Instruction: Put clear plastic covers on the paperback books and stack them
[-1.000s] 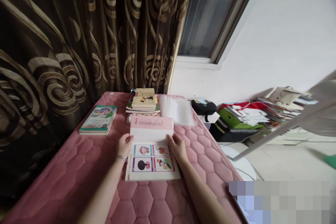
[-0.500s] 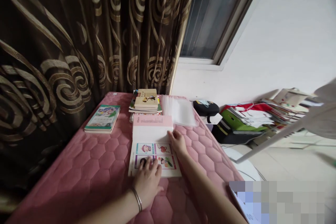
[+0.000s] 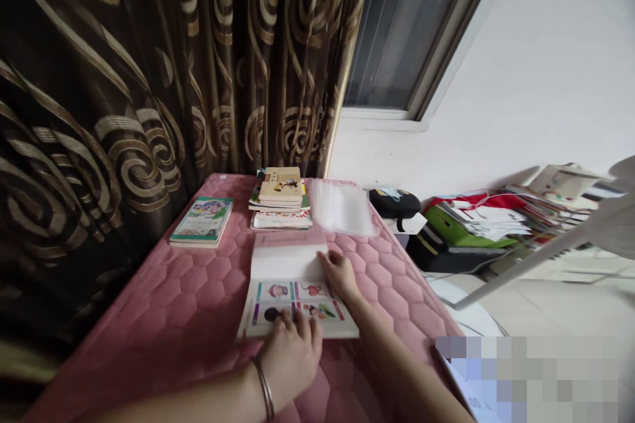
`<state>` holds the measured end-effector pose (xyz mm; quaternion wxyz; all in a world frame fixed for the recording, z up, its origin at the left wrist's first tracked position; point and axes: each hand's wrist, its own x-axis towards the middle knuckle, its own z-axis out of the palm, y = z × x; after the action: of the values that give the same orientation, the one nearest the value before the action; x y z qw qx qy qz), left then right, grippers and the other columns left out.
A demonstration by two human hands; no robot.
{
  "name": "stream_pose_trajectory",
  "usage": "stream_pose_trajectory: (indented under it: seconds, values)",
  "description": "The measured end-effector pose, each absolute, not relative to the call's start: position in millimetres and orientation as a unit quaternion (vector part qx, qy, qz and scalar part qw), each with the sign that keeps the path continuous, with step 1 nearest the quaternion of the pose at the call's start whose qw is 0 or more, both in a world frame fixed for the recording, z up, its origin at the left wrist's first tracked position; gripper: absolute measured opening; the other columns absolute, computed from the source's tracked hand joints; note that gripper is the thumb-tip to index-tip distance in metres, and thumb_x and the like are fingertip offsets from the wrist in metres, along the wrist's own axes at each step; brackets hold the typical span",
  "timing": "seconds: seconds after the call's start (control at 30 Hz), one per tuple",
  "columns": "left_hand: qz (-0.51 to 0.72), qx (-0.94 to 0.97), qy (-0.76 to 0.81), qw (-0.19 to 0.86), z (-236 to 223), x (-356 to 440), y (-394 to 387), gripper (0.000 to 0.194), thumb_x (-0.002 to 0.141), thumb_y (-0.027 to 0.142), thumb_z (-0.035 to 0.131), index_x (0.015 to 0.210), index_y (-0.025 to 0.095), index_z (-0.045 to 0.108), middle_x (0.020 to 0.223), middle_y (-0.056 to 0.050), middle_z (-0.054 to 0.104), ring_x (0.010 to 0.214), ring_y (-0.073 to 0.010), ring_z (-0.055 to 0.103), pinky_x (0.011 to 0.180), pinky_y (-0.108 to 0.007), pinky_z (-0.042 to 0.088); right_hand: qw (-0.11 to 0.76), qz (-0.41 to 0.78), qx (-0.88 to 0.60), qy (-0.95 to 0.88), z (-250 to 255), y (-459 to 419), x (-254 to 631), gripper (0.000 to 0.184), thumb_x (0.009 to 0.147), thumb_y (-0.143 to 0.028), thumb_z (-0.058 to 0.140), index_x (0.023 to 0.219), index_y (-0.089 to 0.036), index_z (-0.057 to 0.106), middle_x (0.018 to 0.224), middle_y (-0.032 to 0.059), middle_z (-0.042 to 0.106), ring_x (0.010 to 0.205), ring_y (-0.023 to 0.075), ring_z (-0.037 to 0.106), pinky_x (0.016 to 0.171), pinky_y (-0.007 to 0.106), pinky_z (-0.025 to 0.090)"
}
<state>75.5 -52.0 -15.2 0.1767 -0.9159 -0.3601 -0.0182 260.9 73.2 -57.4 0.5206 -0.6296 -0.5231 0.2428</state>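
On the pink quilted mattress (image 3: 193, 297), in the head view, handling an open book (image 3: 285, 264) with both hands. With the right hand (image 3: 341, 275), gripping the book's right edge beside the blank upper page, bending the thumb over the paper and curling the fingers in close, so having most of the book just left of that grip. With the left hand (image 3: 292, 357), reaching in from the near side and resting loosely bent, slightly spread fingers (image 3: 301, 324) on the lower page, touching the lower row of printed pictures (image 3: 276, 291) and having hold of nothing visible; being unable to tell where the left thumb is. Wearing a bracelet (image 3: 264, 384) on the left wrist. Seeing, just beyond the book, a stack of books (image 3: 280, 195) with translucent sheets (image 3: 342, 208) beside it; farther left, well apart, seeing a green-edged book (image 3: 202, 221) lying flat near the curtain (image 3: 218, 79).
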Motion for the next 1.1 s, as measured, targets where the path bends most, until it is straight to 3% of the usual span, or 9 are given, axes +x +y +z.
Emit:
stream_pose_trajectory:
  seconds: [0.1,0.2,0.4,0.47,0.57,0.8,0.87,0.97,1.1]
  values:
    - [-0.013,-0.927,-0.358,0.113,-29.3,76.7,-76.5,0.043,0.088,0.023,0.041,0.127,0.011,0.054,0.116,-0.029,0.061,0.101,-0.0395,0.063,0.070,-0.052,0.053,0.502,0.246,-0.647,-0.520,-62.9,59.3,258.4,0.040,0.071,-0.056,0.054,0.056,-0.019,0.050,0.050,-0.0025,0.047,0.050,0.0128,0.042,0.045,0.024,0.028]
    - [0.004,-0.928,-0.368,0.057,-48.6,76.1,-89.2,0.042,0.088,0.024,0.042,0.126,0.013,0.057,0.119,-0.028,0.059,0.108,-0.0418,0.059,0.075,-0.057,0.052,0.515,0.248,-0.657,-0.491,-64.9,53.7,256.1,0.033,0.068,-0.049,0.056,0.072,-0.017,0.060,0.061,0.0022,0.059,0.055,0.0165,0.052,0.050,0.025,0.038]
    - [-0.043,-0.889,-0.456,-0.016,-32.6,58.4,-46.6,0.041,0.087,0.027,0.048,0.128,0.026,0.053,0.139,-0.007,0.049,0.126,-0.0292,0.047,0.100,-0.049,0.044,0.514,0.230,-0.685,-0.461,-62.4,52.3,249.2,0.043,0.069,-0.039,0.055,0.104,-0.013,0.060,0.075,0.0072,0.067,0.065,0.0205,0.062,0.058,0.029,0.047]
    - [-0.085,-0.871,-0.483,-0.002,-22.5,48.4,-15.9,0.043,0.090,0.025,0.042,0.132,0.027,0.049,0.147,-0.004,0.039,0.137,-0.0264,0.031,0.111,-0.050,0.030,0.502,0.226,-0.683,-0.480,-61.7,50.6,247.6,0.039,0.072,-0.037,0.052,0.103,-0.014,0.063,0.078,0.0078,0.068,0.068,0.0208,0.063,0.061,0.030,0.048]
    - [-0.089,-0.873,-0.478,-0.023,-21.2,36.9,23.2,0.049,0.090,0.025,0.039,0.139,0.021,0.040,0.150,-0.005,0.032,0.140,-0.0251,0.023,0.115,-0.053,0.017,0.479,0.216,-0.678,-0.514,-61.4,50.2,247.6,0.034,0.075,-0.033,0.048,0.097,-0.016,0.068,0.082,0.0090,0.070,0.071,0.0212,0.064,0.066,0.031,0.049]
    - [-0.027,-0.854,-0.514,-0.075,-36.6,37.8,39.4,0.059,0.090,0.033,0.036,0.144,0.010,0.030,0.152,-0.011,0.023,0.141,-0.0264,0.021,0.115,-0.046,0.021,0.407,0.191,-0.690,-0.567,-61.0,60.1,253.0,0.029,0.075,-0.024,0.049,0.090,-0.016,0.073,0.088,0.0111,0.071,0.079,0.0232,0.065,0.076,0.034,0.049]
    - [-0.018,-0.850,-0.520,-0.080,-36.3,39.8,38.5,0.060,0.090,0.036,0.033,0.144,0.010,0.029,0.153,-0.011,0.021,0.141,-0.0269,0.019,0.115,-0.046,0.020,0.355,0.155,-0.710,-0.588,-54.9,58.3,250.1,0.031,0.078,-0.022,0.046,0.094,-0.016,0.072,0.093,0.0126,0.069,0.081,0.0232,0.065,0.079,0.035,0.049]
    - [-0.012,-0.842,-0.533,-0.080,-39.9,42.5,40.3,0.061,0.090,0.038,0.031,0.144,0.009,0.030,0.153,-0.011,0.019,0.141,-0.0275,0.019,0.114,-0.047,0.019,0.274,0.050,-0.729,-0.625,-40.9,49.0,236.9,0.036,0.084,-0.020,0.042,0.109,-0.016,0.067,0.123,0.0179,0.057,0.101,0.0278,0.059,0.086,0.040,0.046]
    - [-0.032,-0.835,-0.546,-0.062,-53.9,44.6,43.1,0.059,0.090,0.038,0.030,0.143,0.011,0.033,0.153,-0.012,0.022,0.141,-0.0271,0.020,0.114,-0.048,0.019,0.186,0.036,-0.648,-0.738,-32.9,34.8,210.3,0.045,0.092,-0.030,0.038,0.133,-0.017,0.049,0.150,0.0136,0.029,0.133,0.0306,0.033,0.103,0.046,0.032]
